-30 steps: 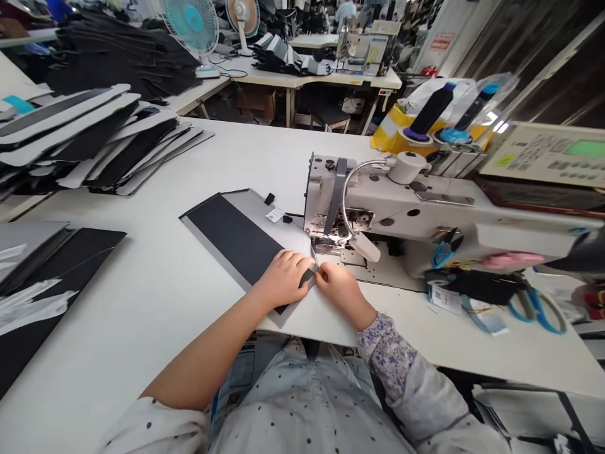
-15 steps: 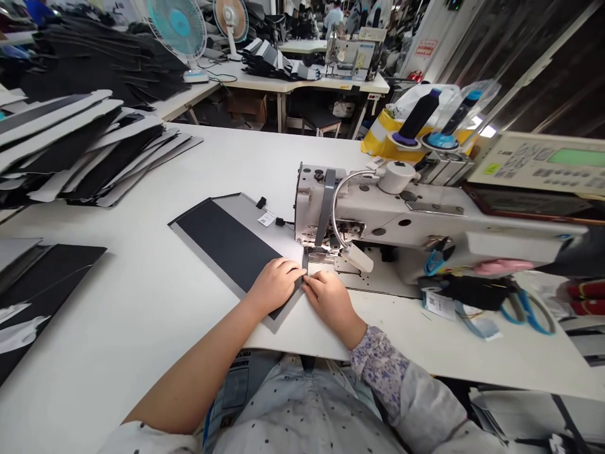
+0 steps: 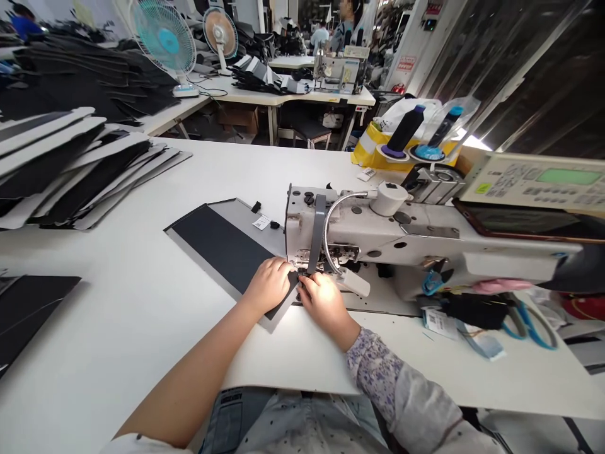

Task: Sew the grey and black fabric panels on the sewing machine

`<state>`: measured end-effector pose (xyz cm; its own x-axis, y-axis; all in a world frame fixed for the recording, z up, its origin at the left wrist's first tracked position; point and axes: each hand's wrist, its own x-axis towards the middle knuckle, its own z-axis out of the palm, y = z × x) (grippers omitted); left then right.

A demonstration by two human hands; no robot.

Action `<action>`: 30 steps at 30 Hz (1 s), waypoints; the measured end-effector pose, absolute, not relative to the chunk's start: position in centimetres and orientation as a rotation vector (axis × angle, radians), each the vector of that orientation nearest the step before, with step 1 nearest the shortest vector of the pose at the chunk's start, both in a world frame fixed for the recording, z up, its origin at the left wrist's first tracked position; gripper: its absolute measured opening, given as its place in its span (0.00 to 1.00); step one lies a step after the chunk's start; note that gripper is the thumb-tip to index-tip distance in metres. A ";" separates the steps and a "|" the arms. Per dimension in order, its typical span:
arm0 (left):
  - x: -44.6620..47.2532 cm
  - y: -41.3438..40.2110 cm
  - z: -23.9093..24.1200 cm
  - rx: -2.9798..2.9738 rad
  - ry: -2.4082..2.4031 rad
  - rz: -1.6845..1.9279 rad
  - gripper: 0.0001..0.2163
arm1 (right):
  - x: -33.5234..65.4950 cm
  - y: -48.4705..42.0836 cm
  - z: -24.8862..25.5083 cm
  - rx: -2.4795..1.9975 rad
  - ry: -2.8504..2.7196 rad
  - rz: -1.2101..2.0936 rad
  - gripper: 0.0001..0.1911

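A dark fabric panel [image 3: 222, 249] with grey borders lies slantwise on the white table, its right end at the needle area of a sewing machine [image 3: 307, 217]. My left hand [image 3: 268, 284] rests on that end, fingers bent and closed on the panel by the presser foot. Thumb and fingers of my right hand [image 3: 326, 302] pinch the panel's edge just in front of the foot. The fingertips of both hands nearly meet. A small white label [image 3: 261, 222] and black tabs show on the panel's far grey part. The needle itself is hidden.
Stacked grey and black panels [image 3: 89, 167] lie at left, with another dark panel [image 3: 35, 315] nearer me. Thread cones [image 3: 404, 132] stand behind the machine, beside a control box [image 3: 543, 180]. Blue-handled scissors [image 3: 532, 328] lie at right. Fans [image 3: 165, 44] stand at the back.
Both hands and the panel have shifted slightly toward the machine, so the panel's right end is now at the foot. The camera view has tilted up a little.
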<state>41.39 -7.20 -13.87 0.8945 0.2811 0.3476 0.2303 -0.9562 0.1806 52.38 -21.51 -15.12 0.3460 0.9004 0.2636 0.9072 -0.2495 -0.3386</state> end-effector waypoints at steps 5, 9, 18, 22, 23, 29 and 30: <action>42.4 -6.5 -14.0 2.981 0.409 0.542 0.09 | 52.5 -21.2 -15.7 -2.205 -1.508 0.015 0.17; 42.7 -6.6 -14.0 2.994 0.440 0.568 0.09 | 52.6 -21.3 -16.0 -2.158 -1.472 0.004 0.15; 43.0 -6.6 -14.4 3.006 0.706 0.578 0.08 | 52.5 -20.7 -15.4 -2.170 -1.358 -0.058 0.10; 42.4 -6.6 -13.8 3.002 0.676 0.515 0.09 | 52.1 -20.0 -14.5 -2.304 -1.275 -0.037 0.10; 42.0 -6.8 -13.7 3.003 0.665 0.510 0.09 | 52.0 -19.9 -14.4 -2.340 -1.258 -0.015 0.10; 40.0 -9.2 -13.9 3.037 0.527 0.556 0.14 | 51.2 -19.7 -15.2 -2.467 -1.278 -0.047 0.07; 40.0 -9.5 -13.9 3.048 0.457 0.533 0.14 | 51.0 -19.8 -15.5 -2.465 -1.303 -0.089 0.08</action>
<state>40.01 -9.54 -13.91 0.8993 0.2869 0.3300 0.2823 -0.9573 0.0629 51.05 -19.80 -15.49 0.5750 0.7893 0.2155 0.8112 -0.5157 -0.2756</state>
